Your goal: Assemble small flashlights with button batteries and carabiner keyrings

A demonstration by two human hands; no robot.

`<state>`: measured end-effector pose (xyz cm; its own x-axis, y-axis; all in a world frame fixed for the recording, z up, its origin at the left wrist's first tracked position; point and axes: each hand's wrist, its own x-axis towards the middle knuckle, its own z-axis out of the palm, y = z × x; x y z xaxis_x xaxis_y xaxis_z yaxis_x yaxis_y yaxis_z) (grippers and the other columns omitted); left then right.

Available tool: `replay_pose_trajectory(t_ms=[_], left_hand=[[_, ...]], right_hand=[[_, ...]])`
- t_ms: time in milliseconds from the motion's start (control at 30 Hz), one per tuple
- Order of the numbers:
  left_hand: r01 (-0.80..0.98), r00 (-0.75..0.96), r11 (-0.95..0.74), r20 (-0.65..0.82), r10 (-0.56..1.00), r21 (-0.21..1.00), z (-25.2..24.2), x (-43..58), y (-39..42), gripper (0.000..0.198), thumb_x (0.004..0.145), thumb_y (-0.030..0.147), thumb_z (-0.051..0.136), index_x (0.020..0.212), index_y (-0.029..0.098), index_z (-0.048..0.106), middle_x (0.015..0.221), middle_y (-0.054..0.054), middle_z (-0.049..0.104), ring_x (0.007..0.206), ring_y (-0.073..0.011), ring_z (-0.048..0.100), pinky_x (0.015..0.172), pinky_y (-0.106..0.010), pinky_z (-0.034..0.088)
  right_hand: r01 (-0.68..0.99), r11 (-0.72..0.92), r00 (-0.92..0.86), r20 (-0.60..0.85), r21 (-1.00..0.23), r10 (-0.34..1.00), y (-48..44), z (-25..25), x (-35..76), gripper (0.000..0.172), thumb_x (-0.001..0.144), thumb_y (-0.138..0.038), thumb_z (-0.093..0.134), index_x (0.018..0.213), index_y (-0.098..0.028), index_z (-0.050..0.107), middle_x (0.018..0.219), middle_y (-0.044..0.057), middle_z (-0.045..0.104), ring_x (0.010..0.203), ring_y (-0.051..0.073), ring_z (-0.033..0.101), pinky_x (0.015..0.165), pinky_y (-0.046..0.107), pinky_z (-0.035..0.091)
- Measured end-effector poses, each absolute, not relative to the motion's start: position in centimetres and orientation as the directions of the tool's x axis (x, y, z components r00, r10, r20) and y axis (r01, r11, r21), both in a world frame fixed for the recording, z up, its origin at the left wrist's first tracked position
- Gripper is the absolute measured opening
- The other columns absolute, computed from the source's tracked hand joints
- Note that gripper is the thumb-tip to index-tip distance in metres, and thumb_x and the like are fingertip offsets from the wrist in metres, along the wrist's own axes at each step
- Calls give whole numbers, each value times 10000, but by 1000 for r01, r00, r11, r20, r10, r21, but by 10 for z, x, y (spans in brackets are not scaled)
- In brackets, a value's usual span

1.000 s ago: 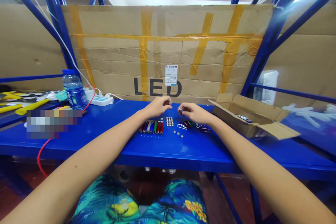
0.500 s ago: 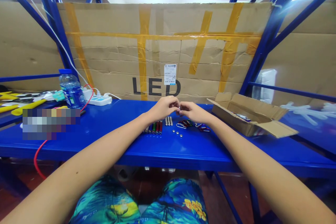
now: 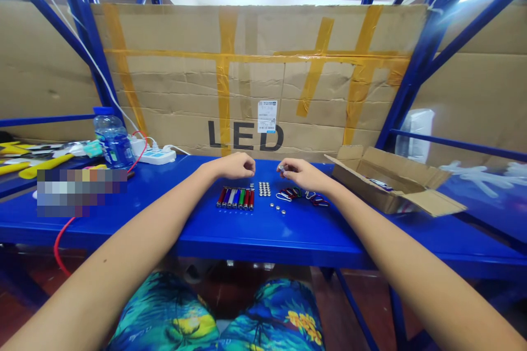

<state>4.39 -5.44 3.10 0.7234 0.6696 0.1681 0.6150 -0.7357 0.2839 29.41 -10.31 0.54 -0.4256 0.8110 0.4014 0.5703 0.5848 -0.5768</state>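
Observation:
My left hand (image 3: 240, 165) hovers above the far ends of a row of slim metal tubes (image 3: 235, 198) in red, blue, silver and green. Its fingers are curled together, and what they hold, if anything, is hidden. To the right, my right hand (image 3: 302, 174) pinches a small silver piece (image 3: 282, 168) between thumb and fingertips. Between and below the hands, several round silver button cells (image 3: 264, 189) stand in a tight grid. Three loose button cells (image 3: 278, 209) lie nearer the front edge. Several coloured carabiners (image 3: 302, 194) rest under my right hand.
An open cardboard box (image 3: 387, 181) stands at the right of the blue table (image 3: 280, 236). At the left are a water bottle (image 3: 110, 140), a white power strip (image 3: 156, 157) and a red cable (image 3: 61, 247). A large taped carton (image 3: 181, 82) walls off the back.
My hands were together over the button cells and have come apart. My left hand moved left, uncovering the row of tubes; my right stayed nearly in place, the silver piece in its fingers now visible.

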Motion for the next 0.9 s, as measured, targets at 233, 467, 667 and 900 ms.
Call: replay_pose_trajectory(t_ms=[233,467,667,900], left_hand=[[675,712,-686,6,702,273,30,49,-65,152,695,305,637,766,177,680,753,-29,700,673,-155,588,611,-260,388],[693,691,-683,59,721,232,25,52,-65,89,674,230,598,700,175,663,689,-21,681,603,-139,567,564,-251,375],[439,579,-773,513,634,458,27,73,-79,95,704,193,586,749,144,653,713,-26,658,661,-131,570,627,-252,430],[235,510,-781,610,606,579,18,90,-85,97,737,208,616,787,131,646,706,-16,637,659,-110,559,642,-246,450]], right_hand=[[569,565,-420,379,-598,824,-103,5,293,153,814,-184,493,919,-178,604,781,35,614,725,171,550,679,309,445],[515,585,-442,391,-626,807,-98,2,295,187,846,-218,470,966,-171,606,782,33,589,702,159,535,665,302,434],[459,620,-477,412,-637,776,-104,7,292,176,843,-243,473,926,-170,610,724,10,534,653,146,453,630,290,380],[482,655,-474,456,-581,753,-114,10,286,122,842,-282,521,905,-183,550,773,2,525,702,149,451,660,290,377]])
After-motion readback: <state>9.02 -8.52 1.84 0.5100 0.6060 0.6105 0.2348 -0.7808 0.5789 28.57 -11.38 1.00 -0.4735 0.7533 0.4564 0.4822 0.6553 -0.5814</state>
